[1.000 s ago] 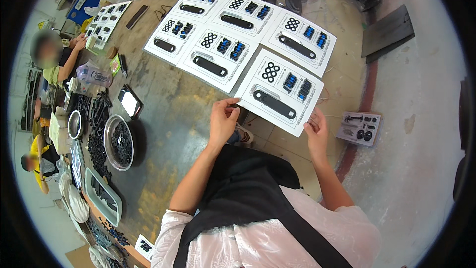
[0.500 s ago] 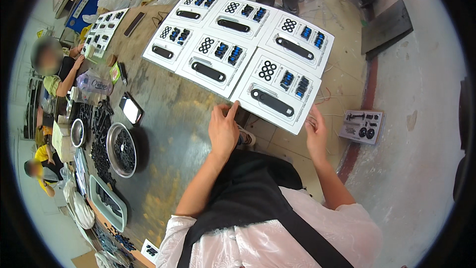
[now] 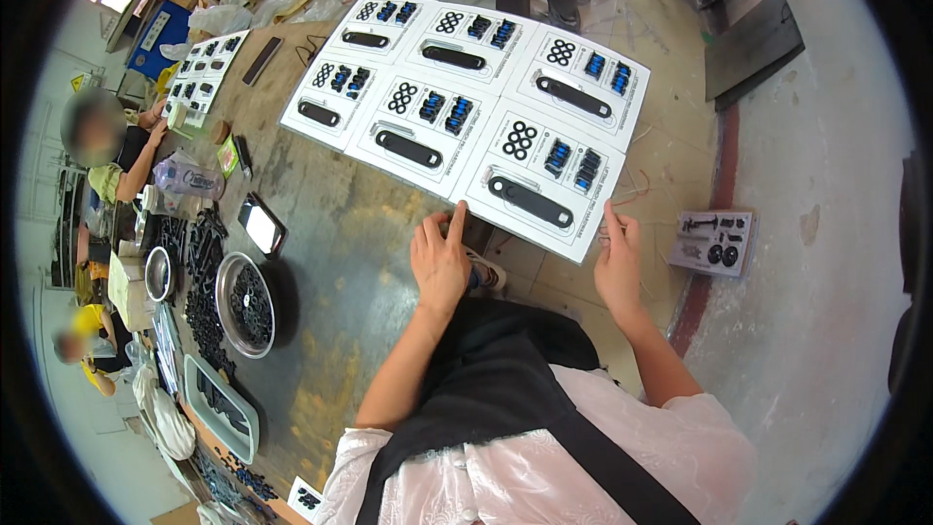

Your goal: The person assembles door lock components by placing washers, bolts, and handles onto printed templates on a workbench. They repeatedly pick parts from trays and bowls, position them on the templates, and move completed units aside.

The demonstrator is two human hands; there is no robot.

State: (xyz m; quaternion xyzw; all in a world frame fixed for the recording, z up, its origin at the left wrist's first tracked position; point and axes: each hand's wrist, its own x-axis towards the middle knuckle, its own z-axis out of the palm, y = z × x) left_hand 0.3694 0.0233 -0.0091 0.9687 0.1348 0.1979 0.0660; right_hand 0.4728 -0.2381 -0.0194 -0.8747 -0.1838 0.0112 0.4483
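Several white cards [image 3: 476, 190] lie edge to edge in two rows on the table. Each carries black rings [image 3: 520, 140], small blue-and-black parts [image 3: 587, 169], thin metal pieces and a long black bar [image 3: 531, 201] with rounded ends. The nearest right card lies between my hands and juts past the table edge. My left hand [image 3: 439, 262] points its index finger against this card's near left corner, the other fingers bent. My right hand [image 3: 619, 267] has its index finger stretched up along the card's right edge. Neither hand is wrapped round anything.
On the table [image 3: 330, 301] to the left are a phone [image 3: 260, 225], a steel bowl [image 3: 225, 301] of black parts, loose black pieces and a pale tray [image 3: 201, 366]. Two people work at the far left. A boxed parts set [image 3: 714, 241] stands low by the right wall.
My right index finger has straightened upward along the card's edge. My left hand stays at the near corner, its index finger still against the card. The view has shifted slightly.
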